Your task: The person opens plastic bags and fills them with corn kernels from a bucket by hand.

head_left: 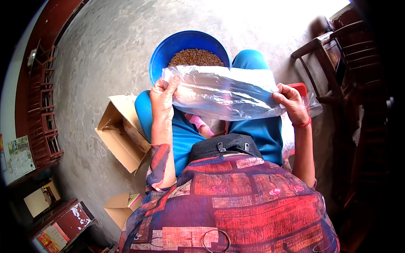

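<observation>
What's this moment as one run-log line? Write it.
left hand: grips clear plastic; right hand: grips its other end; clear plastic: stretched above knees; blue tub: floor, holding tan pieces; cardboard box: floor, left, open

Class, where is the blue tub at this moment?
In the head view, the blue tub is near the top, slightly left of centre, beside the person's right knee and partly hidden behind the clear plastic.

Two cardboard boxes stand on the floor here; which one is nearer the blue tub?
The larger cardboard box, open beside the person's left leg, is nearer the blue tub. The smaller box sits farther back, beside the patterned shirt.
</observation>
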The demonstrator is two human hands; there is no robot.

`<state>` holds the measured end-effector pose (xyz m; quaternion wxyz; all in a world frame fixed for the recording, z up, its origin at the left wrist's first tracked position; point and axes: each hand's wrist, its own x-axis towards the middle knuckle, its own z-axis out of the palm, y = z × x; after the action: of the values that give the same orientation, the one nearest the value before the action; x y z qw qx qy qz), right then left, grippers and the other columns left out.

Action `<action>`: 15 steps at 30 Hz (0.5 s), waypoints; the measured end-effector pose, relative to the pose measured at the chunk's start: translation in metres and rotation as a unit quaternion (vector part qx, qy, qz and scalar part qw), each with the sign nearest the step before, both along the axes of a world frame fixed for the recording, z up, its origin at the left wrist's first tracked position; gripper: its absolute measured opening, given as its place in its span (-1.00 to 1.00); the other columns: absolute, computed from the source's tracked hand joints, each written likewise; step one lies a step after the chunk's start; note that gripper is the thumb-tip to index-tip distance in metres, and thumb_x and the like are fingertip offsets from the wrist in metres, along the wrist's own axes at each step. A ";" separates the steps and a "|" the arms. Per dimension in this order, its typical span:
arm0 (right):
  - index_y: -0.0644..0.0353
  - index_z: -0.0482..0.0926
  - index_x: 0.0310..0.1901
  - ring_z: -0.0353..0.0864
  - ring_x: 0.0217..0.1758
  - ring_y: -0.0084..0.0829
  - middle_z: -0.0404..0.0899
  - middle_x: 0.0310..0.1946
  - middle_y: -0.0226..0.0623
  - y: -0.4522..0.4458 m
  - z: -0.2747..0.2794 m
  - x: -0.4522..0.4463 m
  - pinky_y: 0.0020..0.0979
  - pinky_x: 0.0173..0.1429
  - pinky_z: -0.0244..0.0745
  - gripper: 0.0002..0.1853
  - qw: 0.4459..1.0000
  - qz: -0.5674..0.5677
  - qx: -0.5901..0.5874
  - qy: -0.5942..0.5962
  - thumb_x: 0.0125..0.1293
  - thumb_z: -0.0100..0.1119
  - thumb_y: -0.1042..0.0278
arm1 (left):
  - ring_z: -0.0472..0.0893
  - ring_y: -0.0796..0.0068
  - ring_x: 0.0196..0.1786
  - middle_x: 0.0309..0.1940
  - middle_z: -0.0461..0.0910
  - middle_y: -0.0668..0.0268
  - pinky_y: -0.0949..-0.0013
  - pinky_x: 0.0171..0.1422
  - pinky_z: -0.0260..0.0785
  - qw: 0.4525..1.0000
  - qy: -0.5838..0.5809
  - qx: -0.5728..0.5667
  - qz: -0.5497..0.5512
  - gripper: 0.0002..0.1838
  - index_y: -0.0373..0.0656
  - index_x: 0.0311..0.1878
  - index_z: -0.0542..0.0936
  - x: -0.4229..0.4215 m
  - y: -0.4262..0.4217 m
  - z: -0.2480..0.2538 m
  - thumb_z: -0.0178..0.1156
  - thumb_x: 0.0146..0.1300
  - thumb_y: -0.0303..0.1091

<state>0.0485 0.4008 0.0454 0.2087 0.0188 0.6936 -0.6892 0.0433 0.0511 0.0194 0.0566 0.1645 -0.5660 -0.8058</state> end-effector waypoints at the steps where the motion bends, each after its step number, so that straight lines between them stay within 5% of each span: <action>1: 0.16 0.49 -0.41 0.34 -0.40 -0.77 0.44 -0.50 -0.61 -0.002 0.001 0.000 -0.67 -0.23 0.28 -0.89 1.000 -0.006 0.002 0.010 0.16 0.19 0.35 | 0.37 0.75 -0.59 -0.57 0.52 0.47 0.65 -0.46 0.23 1.000 0.000 0.000 0.000 -0.85 -0.12 -0.50 0.50 -0.002 -0.001 0.000 0.32 0.01 -0.44; 9: 0.20 0.50 -0.38 0.31 -0.43 -0.76 0.41 -0.50 -0.58 -0.014 0.010 -0.002 -0.69 -0.29 0.24 -0.87 0.999 -0.026 -0.015 0.013 0.18 0.16 0.33 | 0.51 0.65 -0.31 -0.33 0.56 0.38 0.59 -0.22 0.36 1.000 0.030 0.003 0.004 -0.81 -0.20 -0.18 0.55 -0.010 0.004 0.007 0.19 0.10 -0.52; 12: 0.30 0.54 -0.22 0.29 -0.48 -0.75 0.46 -0.48 -0.51 -0.028 0.025 0.001 -0.68 -0.35 0.21 -0.81 0.996 0.033 -0.070 -0.053 0.18 0.14 0.38 | 0.52 0.64 -0.30 -0.30 0.57 0.35 0.60 -0.25 0.35 0.999 0.039 -0.017 -0.001 -0.79 -0.22 -0.15 0.54 -0.012 0.001 0.001 0.18 0.10 -0.53; 15: 0.30 0.56 -0.26 0.30 -0.48 -0.75 0.45 -0.52 -0.51 -0.021 0.015 0.003 -0.68 -0.36 0.22 -0.83 0.996 0.038 -0.058 -0.053 0.18 0.15 0.39 | 0.52 0.64 -0.31 -0.31 0.57 0.34 0.61 -0.27 0.35 0.999 0.022 -0.032 -0.007 -0.77 -0.23 -0.13 0.53 -0.013 -0.004 0.003 0.17 0.10 -0.53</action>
<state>0.0516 0.3796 0.0605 0.2719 0.0162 0.6408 -0.7178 0.0305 0.0473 0.0223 0.0686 0.1409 -0.5914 -0.7910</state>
